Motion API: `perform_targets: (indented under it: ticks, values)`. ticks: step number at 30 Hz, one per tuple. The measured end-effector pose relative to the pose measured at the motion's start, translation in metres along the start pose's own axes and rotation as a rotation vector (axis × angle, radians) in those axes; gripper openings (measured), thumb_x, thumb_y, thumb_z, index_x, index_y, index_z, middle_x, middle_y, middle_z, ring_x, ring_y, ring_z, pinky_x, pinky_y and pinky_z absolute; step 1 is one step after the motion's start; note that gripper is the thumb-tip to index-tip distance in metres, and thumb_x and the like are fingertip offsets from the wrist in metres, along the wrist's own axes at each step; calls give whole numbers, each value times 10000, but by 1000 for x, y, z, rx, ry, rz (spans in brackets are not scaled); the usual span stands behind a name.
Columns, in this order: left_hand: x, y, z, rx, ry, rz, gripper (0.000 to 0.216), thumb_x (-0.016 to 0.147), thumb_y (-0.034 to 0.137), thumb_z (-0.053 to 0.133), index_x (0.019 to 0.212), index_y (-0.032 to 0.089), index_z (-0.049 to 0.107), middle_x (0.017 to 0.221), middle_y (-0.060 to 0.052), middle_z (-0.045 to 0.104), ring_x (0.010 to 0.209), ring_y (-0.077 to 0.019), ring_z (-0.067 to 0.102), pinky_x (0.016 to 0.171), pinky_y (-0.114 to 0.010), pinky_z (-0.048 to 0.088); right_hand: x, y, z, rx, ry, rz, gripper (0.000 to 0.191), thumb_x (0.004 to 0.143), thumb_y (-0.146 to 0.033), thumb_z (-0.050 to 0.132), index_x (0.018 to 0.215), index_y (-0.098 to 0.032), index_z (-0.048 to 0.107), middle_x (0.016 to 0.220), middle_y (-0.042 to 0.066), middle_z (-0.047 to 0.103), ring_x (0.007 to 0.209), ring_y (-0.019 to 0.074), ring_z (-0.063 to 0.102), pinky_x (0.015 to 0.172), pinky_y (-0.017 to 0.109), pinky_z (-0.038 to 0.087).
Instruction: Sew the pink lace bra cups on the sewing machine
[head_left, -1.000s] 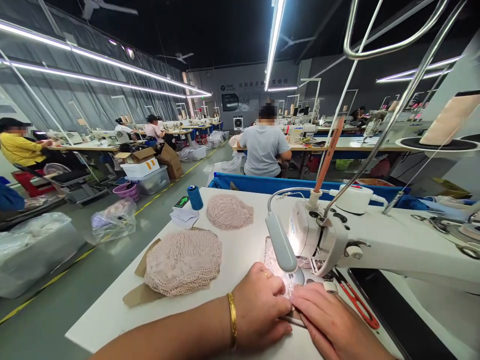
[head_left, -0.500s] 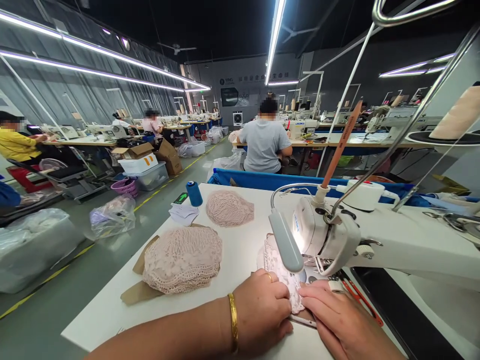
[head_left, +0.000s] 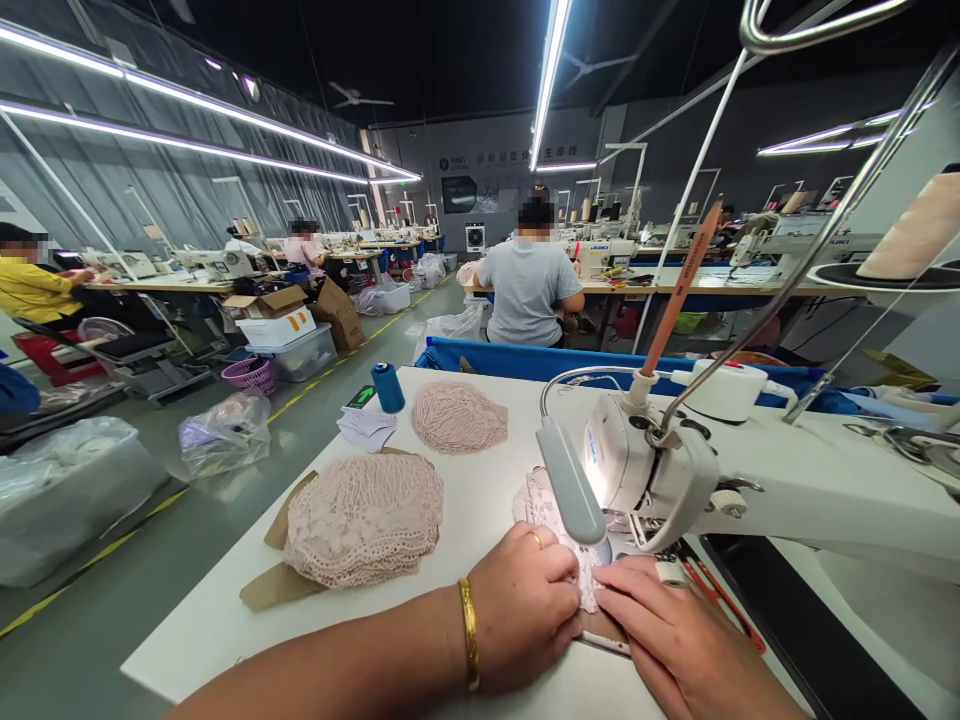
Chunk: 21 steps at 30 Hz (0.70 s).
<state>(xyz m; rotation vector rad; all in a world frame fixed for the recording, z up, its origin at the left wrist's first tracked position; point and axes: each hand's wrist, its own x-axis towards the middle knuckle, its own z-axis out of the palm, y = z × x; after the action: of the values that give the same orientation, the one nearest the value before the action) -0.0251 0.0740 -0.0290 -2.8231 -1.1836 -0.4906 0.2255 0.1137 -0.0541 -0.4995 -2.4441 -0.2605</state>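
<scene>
Both hands low in the frame's centre — left hand (head_left: 525, 605) curled, fingertips pressing a pale, openwork lace piece (head_left: 546, 512) flat; right hand (head_left: 667, 630) flattened on the same lace, fingers extended, gripping nothing. Lace lit white beneath the sewing machine (head_left: 675, 470) and its grey lamp (head_left: 570, 480). Left of centre — two rounded stacks of beige lace (head_left: 365, 517), a blue thread spool (head_left: 388, 386) above.

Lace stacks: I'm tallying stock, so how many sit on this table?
2: a near lace stack on brown paper, a far lace stack by the blue thread spool.
</scene>
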Motion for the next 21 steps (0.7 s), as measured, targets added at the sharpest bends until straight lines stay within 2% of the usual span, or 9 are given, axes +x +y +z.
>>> perform_targets:
  ticks: [3,7,12,16,21]
  values:
    - [-3,0,1,-64,-11,58,151,1021,296,674,931,175,683,1081,-36,756,949,-209,661,916,-424,481,-1,1,-3,11,-28,4,391,915,-82,555,1221,-234,743,1152,36,842,890,215,775,800,310,624]
    - [-4,-1,5,-64,-32,47,140,1043,297,639,971,187,688,1067,-52,775,972,-223,682,951,-437,479,-8,3,0,44,-131,65,390,929,-98,585,1245,-261,746,1194,40,829,968,225,772,853,321,619]
    - [-2,-5,8,-10,7,25,102,1021,247,657,943,184,677,1048,-46,764,950,-230,679,945,-442,473,-11,5,10,51,-188,120,412,961,-89,527,1268,-264,739,1226,59,817,993,237,776,779,314,625]
    - [0,-9,9,25,38,6,105,1010,233,676,918,182,668,1028,-50,752,947,-235,657,938,-439,466,-16,10,18,53,-204,154,461,978,-87,483,1350,-247,702,1303,84,791,1018,237,787,800,323,647]
    - [1,-12,13,46,92,39,163,1024,206,631,863,187,652,1000,-47,747,911,-223,635,891,-428,449,-20,13,20,5,-171,93,462,998,-115,517,1410,-243,683,1381,80,766,1098,250,792,862,347,665]
